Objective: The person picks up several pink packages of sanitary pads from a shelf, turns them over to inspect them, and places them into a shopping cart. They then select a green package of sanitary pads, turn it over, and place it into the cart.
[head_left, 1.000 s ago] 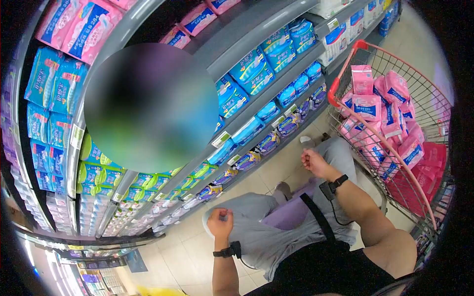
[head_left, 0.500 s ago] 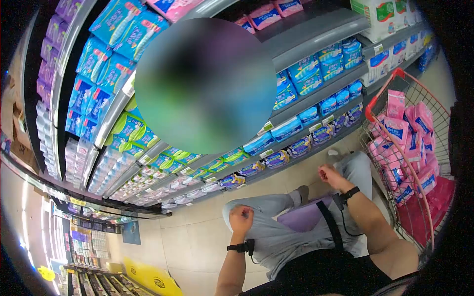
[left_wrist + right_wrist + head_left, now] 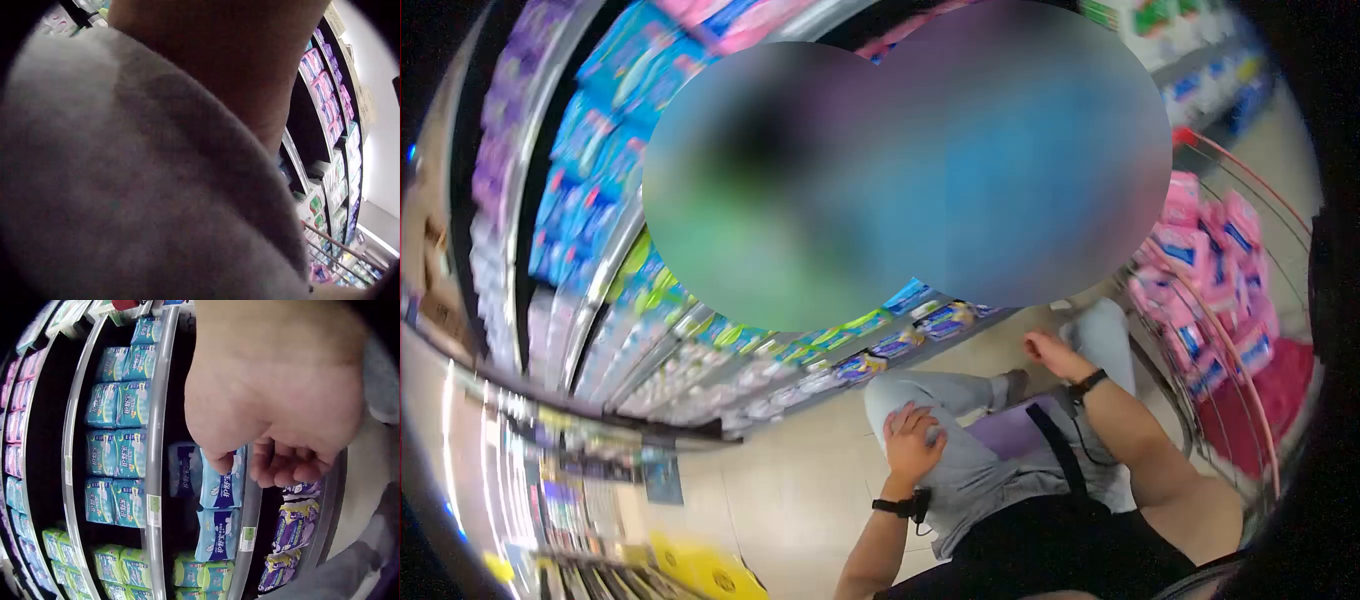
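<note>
My left hand [image 3: 912,445] rests on the knee of the grey trousers [image 3: 905,395], fingers spread over the cloth. In the left wrist view the trouser cloth [image 3: 137,175] fills much of the picture, and the fingers are hidden. My right hand [image 3: 1055,355] hangs in the air close to the other knee [image 3: 1100,335], holding nothing. Its fingers [image 3: 284,465] are loosely curled in the right wrist view. Behind it in that view stand shelves with light blue packs [image 3: 217,534] and purple packs [image 3: 297,525].
A shopping cart with a red rim [image 3: 1235,360] stands on the right, holding several pink packs [image 3: 1185,250]. Shelves of blue packs [image 3: 585,210] and green packs [image 3: 650,285] curve along the left and front. Tiled floor [image 3: 790,500] lies beside the legs.
My left hand has gone from loosely curled above the knee to lying spread on it. My right hand stays near the other knee. The head view has turned left, shifting shelves and cart rightward.
</note>
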The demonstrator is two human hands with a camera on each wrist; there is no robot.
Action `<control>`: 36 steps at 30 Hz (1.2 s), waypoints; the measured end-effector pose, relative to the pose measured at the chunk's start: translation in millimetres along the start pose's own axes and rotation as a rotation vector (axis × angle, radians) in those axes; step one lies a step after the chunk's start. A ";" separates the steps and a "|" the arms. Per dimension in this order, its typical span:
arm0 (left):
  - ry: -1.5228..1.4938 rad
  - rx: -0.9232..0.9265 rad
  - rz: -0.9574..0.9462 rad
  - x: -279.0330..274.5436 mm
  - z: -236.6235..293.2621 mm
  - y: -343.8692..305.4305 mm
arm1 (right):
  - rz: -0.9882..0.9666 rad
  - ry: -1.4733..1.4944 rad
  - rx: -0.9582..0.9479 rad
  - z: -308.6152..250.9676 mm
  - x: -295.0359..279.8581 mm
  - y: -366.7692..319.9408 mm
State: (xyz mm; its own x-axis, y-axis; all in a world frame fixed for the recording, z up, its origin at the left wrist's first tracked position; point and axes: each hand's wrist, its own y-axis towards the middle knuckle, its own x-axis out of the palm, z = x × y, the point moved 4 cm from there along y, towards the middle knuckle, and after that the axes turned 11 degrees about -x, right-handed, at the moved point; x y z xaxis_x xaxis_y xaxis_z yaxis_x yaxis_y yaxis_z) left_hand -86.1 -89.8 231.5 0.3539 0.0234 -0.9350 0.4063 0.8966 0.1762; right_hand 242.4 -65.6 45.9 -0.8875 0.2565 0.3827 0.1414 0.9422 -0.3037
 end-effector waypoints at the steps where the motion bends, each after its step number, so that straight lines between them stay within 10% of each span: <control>1: -0.005 0.025 -0.030 3.7 7.5 3.2 | -0.100 -0.136 -0.114 12.4 4.0 8.4; 3: -0.035 0.162 -0.123 23.5 25.7 13.2 | -0.049 -0.215 -0.120 18.2 -37.8 -12.8; 4: 0.014 0.123 -0.141 26.2 21.5 0.2 | -0.173 -0.155 -0.501 -21.6 10.9 -14.9; 12: -0.075 0.107 -0.382 28.9 -0.6 -30.3 | -0.093 -0.095 -0.200 -10.0 20.7 -0.6; 15: -0.090 0.001 -0.386 9.2 -15.1 -11.1 | -0.071 -0.197 -0.558 -24.1 31.4 -6.9; 22: 0.093 -0.016 0.188 -104.4 -66.7 102.9 | -0.101 0.014 -0.136 -41.7 45.6 -10.6; 36: 0.470 0.052 0.809 -328.6 -44.7 296.0 | -0.149 -0.275 -0.256 -5.1 36.6 17.8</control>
State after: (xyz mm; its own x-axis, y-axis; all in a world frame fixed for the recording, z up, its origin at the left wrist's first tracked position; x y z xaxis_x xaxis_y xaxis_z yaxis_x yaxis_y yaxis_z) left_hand -119.8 187.7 577.1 0.1729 0.8178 -0.5489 0.2265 0.5094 0.8302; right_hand 214.7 -38.4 59.0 -0.9859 0.0785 0.1475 0.0761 0.9969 -0.0220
